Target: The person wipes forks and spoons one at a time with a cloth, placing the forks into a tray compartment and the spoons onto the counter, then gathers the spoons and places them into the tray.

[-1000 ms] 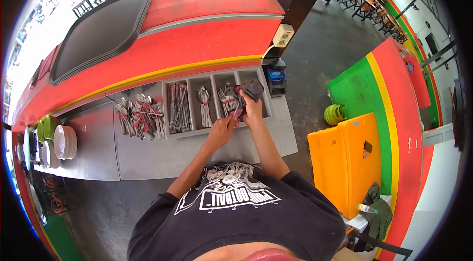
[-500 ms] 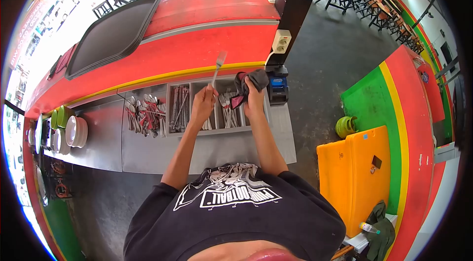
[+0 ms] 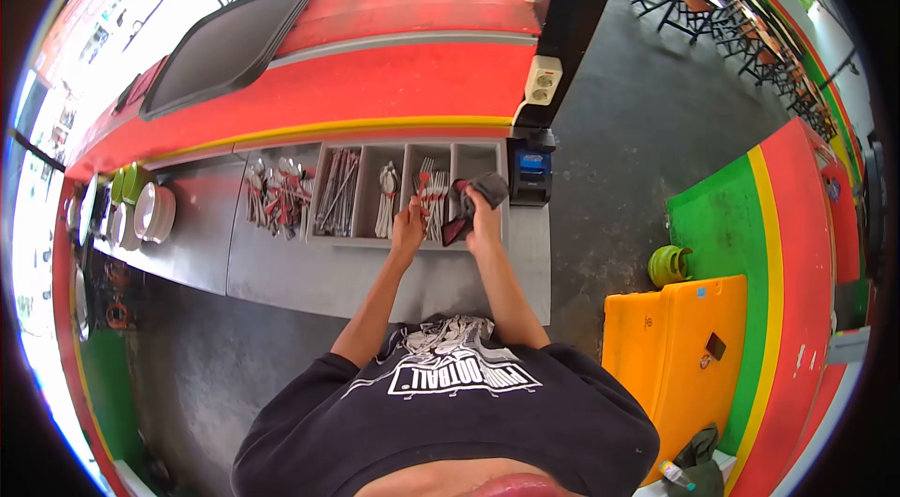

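Observation:
My left hand (image 3: pixel 409 227) is closed around a fork (image 3: pixel 425 182), its tines up and looking reddish. It is over the front of a grey cutlery tray (image 3: pixel 361 242), at the compartment of forks (image 3: pixel 439 186). In my right hand (image 3: pixel 484 220) is a bunched dark cloth (image 3: pixel 487 186) with a dark red part, held over the tray's right side. Spoons (image 3: pixel 387 183) lie in the compartment left of the forks. The leftmost compartment holds long thin utensils (image 3: pixel 339 192) whose kind I cannot make out.
Left of the tray, a loose pile of cutlery (image 3: pixel 277 197) lies on the metal counter (image 3: pixel 309 277). Stacked bowls (image 3: pixel 155 213) stand farther left. A black and blue device (image 3: pixel 532 173) sits at the tray's right. Behind runs a red ledge (image 3: pixel 403 75) with dark trays (image 3: pixel 230 47).
My left hand has lowered the fork from above the tray to the fork compartment. My right hand still grips the cloth, slightly lower. The view has shifted a little.

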{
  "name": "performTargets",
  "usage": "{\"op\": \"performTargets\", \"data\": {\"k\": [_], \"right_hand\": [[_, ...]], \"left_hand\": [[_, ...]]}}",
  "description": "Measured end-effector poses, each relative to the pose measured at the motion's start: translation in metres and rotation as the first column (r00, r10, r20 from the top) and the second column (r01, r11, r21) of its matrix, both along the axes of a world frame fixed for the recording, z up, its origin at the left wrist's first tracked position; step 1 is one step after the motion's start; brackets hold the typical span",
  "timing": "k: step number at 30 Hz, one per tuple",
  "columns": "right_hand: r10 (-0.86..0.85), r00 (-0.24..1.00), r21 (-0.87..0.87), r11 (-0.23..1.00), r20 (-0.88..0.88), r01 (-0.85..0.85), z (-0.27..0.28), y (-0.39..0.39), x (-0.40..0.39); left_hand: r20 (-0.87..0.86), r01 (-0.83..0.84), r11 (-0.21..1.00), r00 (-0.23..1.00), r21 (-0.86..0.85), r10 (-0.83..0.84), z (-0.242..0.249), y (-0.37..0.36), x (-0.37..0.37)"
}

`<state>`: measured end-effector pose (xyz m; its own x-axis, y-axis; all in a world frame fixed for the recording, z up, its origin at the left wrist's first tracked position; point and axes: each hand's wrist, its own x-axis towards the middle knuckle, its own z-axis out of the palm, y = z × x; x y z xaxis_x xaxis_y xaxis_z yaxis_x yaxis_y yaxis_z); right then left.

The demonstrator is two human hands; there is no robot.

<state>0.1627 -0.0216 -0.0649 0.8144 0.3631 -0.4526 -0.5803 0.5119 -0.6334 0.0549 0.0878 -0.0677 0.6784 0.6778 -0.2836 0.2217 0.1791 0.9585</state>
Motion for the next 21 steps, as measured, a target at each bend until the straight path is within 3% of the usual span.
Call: {"op": "performTargets", "data": {"k": [8, 11, 12, 15, 16, 19, 20, 21], "right_hand": [[-0.008, 1.000, 0.006, 1.000, -0.001, 0.008, 0.011, -0.009, 0.019], [0.018, 0.999, -0.011, 1.000, -0.030, -0.019, 0.003, -0.013, 0.016], [0.029, 0.998, -0.018, 0.999, -0.048, -0.030, -0.005, -0.013, 0.017], [0.006, 1.000, -0.008, 1.000, -0.026, -0.006, -0.019, -0.015, 0.021], [-0.005, 1.000, -0.004, 1.000, -0.016, 0.005, -0.019, -0.016, 0.020], [-0.021, 0.995, 0.017, 1.000, -0.099, 0.023, -0.030, -0.011, 0.010], [-0.016, 0.990, 0.021, 1.000, -0.139, 0.019, -0.032, -0.011, 0.007], [-0.005, 0.985, 0.027, 1.000, -0.170, 0.010, -0.034, -0.008, 0.005]], "left_hand": [[-0.219, 0.128, 0.986, 0.970, 0.103, -0.104, -0.053, 0.017, 0.013], [-0.153, 0.075, 0.932, 0.988, 0.356, -0.022, -0.098, 0.021, 0.018], [-0.178, 0.202, 0.940, 0.971, 0.275, -0.157, -0.089, 0.020, 0.012], [-0.118, 0.132, 0.733, 0.990, 0.667, -0.071, -0.096, 0.014, 0.009], [-0.153, 0.188, 0.815, 0.981, 0.548, -0.123, -0.098, 0.017, 0.004], [-0.019, 0.133, 0.659, 0.984, 0.740, -0.177, -0.095, 0.014, -0.010], [0.041, 0.125, 0.812, 0.983, 0.570, -0.180, -0.090, 0.011, -0.016], [0.026, 0.144, 0.842, 0.983, 0.521, -0.184, -0.081, 0.008, -0.022]]}}
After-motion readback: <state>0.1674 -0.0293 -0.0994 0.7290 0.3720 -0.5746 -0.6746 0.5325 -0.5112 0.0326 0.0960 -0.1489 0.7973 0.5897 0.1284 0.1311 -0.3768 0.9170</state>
